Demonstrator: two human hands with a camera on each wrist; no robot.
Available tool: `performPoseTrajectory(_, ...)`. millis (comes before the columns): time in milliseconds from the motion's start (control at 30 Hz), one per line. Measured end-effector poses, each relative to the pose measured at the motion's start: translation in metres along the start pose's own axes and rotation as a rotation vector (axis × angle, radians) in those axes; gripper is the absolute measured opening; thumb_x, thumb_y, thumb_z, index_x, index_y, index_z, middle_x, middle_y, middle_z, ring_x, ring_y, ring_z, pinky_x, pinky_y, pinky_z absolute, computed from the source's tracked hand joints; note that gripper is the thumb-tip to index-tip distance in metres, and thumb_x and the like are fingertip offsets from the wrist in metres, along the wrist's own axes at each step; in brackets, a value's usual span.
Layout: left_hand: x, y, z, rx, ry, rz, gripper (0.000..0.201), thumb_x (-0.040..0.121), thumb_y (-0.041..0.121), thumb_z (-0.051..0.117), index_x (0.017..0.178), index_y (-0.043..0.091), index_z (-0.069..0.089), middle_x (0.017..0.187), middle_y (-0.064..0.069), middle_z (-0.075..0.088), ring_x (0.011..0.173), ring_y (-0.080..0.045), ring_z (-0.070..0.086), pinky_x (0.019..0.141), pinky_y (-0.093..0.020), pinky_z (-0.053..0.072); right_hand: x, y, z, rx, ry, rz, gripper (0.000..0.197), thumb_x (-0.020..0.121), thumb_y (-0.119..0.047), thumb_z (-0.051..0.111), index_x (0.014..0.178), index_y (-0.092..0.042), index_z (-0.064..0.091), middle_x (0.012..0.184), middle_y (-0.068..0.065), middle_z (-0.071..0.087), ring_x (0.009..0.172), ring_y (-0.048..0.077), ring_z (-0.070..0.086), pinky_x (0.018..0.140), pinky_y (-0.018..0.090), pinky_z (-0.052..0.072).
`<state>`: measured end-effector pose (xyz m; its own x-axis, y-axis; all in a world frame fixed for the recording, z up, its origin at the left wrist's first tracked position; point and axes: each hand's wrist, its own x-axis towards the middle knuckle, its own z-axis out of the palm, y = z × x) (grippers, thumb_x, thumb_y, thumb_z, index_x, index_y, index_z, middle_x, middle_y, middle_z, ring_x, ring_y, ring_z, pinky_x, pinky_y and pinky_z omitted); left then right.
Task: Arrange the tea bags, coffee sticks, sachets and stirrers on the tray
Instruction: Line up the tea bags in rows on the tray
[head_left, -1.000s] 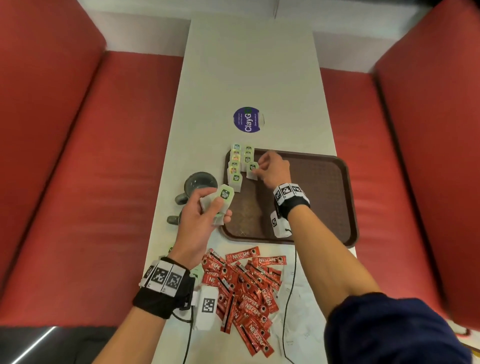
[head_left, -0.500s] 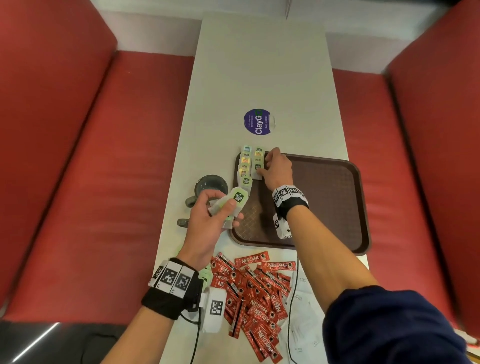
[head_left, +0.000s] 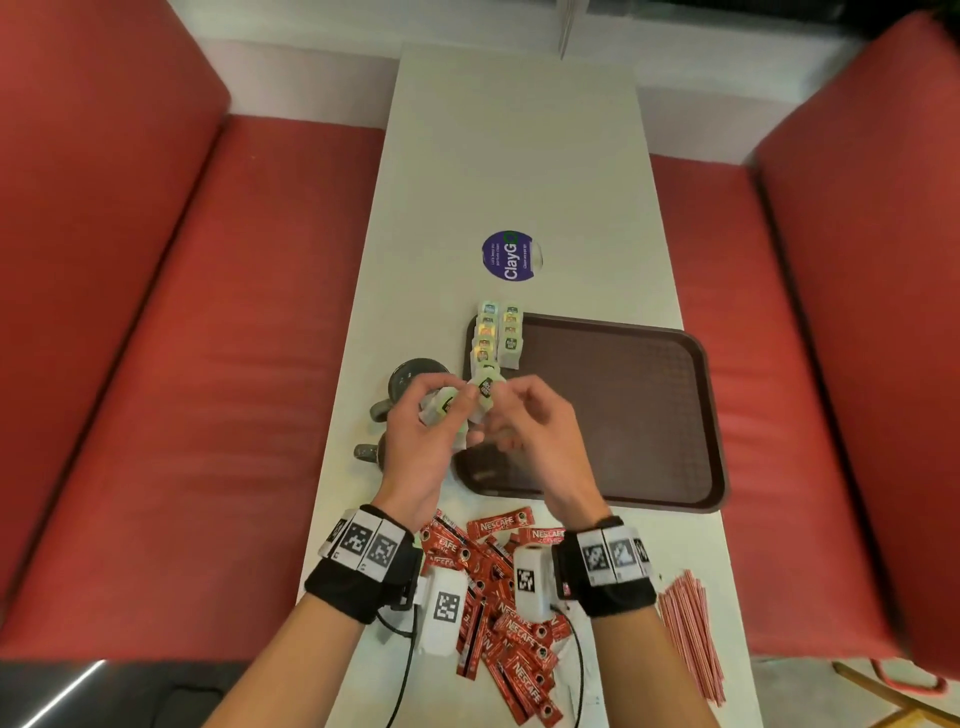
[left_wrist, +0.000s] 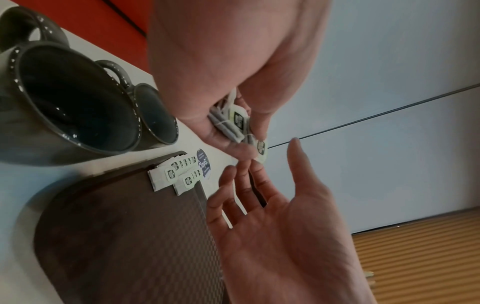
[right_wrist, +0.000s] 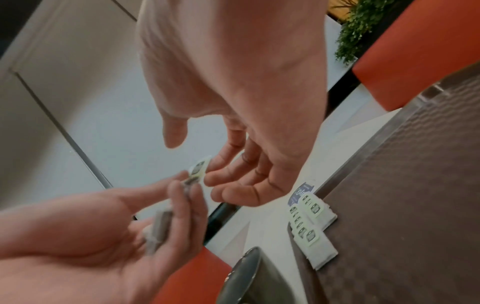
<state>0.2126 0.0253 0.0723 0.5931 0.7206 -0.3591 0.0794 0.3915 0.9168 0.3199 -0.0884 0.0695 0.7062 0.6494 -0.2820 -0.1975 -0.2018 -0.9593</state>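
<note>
1. Pale tea bags (head_left: 457, 405) are gripped in the left hand (head_left: 421, 441) over the tray's (head_left: 649, 415) near-left corner.
2. Right hand (head_left: 530, 431), fingers spread, reaches toward them.
3. Two tea-bag rows (head_left: 496, 338) lie at the tray's far-left corner.
4. Red coffee sticks (head_left: 498, 613) lie heaped on the tabletop (head_left: 519, 156).

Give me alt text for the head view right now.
Left hand holds a bunch of tea bags while the open right hand reaches for one, above a brown tray with two tea-bag rows. Red coffee sticks lie nearer.
</note>
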Motion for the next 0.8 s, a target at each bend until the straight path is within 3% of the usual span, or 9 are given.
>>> performPoseTrajectory(67, -0.003, 0.0, 0.003, -0.012, -0.002, -0.009, 0.022, 0.093, 0.036, 0.082, 0.109, 0.024, 0.072, 0.123, -0.003, 0.075, 0.119, -0.029, 0.073, 0.092, -0.054, 0.064, -0.008, 0.006, 0.004, 0.05, 0.034, -0.02, 0.023, 0.102, -0.034, 0.078, 0.113, -0.015, 0.072, 0.101, 0.018, 0.075, 0.095, 0.044, 0.073, 0.088, 0.057, 0.061)
performPoseTrajectory(133, -0.004, -0.002, 0.006, -0.047, -0.027, -0.036, 0.022, 0.095, 0.029, 0.081, 0.112, 0.02, 0.07, 0.125, -0.004, 0.076, 0.117, -0.026, 0.074, 0.088, -0.048, 0.066, -0.01, 0.012, 0.005, 0.073, 0.066, -0.048, 0.017, 0.102, -0.026, 0.079, 0.114, -0.015, 0.074, 0.105, 0.018, 0.075, 0.101, 0.049, 0.071, 0.09, 0.066, 0.061)
performPoseTrajectory(267, -0.004, 0.0, 0.005, -0.021, -0.103, -0.112, 0.024, 0.097, 0.022, 0.08, 0.119, 0.019, 0.071, 0.124, -0.006, 0.077, 0.108, -0.024, 0.077, 0.081, -0.038, 0.065, -0.006, 0.015, -0.004, 0.07, 0.12, -0.064, 0.015, 0.104, -0.025, 0.076, 0.117, -0.019, 0.071, 0.107, 0.014, 0.078, 0.102, 0.044, 0.075, 0.092, 0.07, 0.059)
performPoseTrajectory(467, -0.001, -0.001, 0.006, -0.005, -0.173, -0.164, 0.031, 0.099, 0.012, 0.076, 0.128, 0.016, 0.067, 0.114, -0.014, 0.079, 0.098, -0.028, 0.077, 0.081, -0.033, 0.063, 0.004, 0.008, -0.009, 0.059, 0.178, -0.077, 0.025, 0.1, -0.022, 0.08, 0.121, -0.021, 0.067, 0.108, 0.007, 0.082, 0.105, 0.029, 0.079, 0.099, 0.06, 0.061)
performPoseTrajectory(633, 0.003, -0.004, 0.0, -0.114, -0.166, -0.237, 0.03, 0.108, -0.001, 0.055, 0.135, 0.009, 0.062, 0.125, -0.022, 0.074, 0.113, -0.034, 0.077, 0.101, -0.043, 0.06, 0.051, 0.02, -0.029, -0.117, 0.467, -0.05, 0.026, 0.09, -0.028, 0.09, 0.104, -0.024, 0.068, 0.09, -0.004, 0.081, 0.09, 0.013, 0.078, 0.093, 0.042, 0.063)
performPoseTrajectory(700, 0.003, -0.006, -0.006, -0.138, -0.179, -0.25, 0.033, 0.11, -0.004, 0.048, 0.139, 0.007, 0.058, 0.128, -0.025, 0.073, 0.118, -0.036, 0.075, 0.108, -0.049, 0.057, 0.076, 0.03, -0.035, -0.246, 0.484, -0.029, 0.022, 0.09, -0.028, 0.09, 0.098, -0.025, 0.069, 0.086, -0.005, 0.079, 0.083, 0.009, 0.076, 0.09, 0.04, 0.062)
performPoseTrajectory(800, 0.002, -0.005, -0.012, -0.137, -0.182, -0.239, 0.037, 0.111, -0.006, 0.043, 0.143, 0.01, 0.053, 0.128, -0.023, 0.074, 0.121, -0.037, 0.074, 0.11, -0.051, 0.055, 0.108, 0.049, -0.038, -0.382, 0.441, 0.0, 0.019, 0.09, -0.024, 0.088, 0.095, -0.024, 0.07, 0.083, -0.007, 0.077, 0.081, 0.012, 0.074, 0.091, 0.042, 0.061)
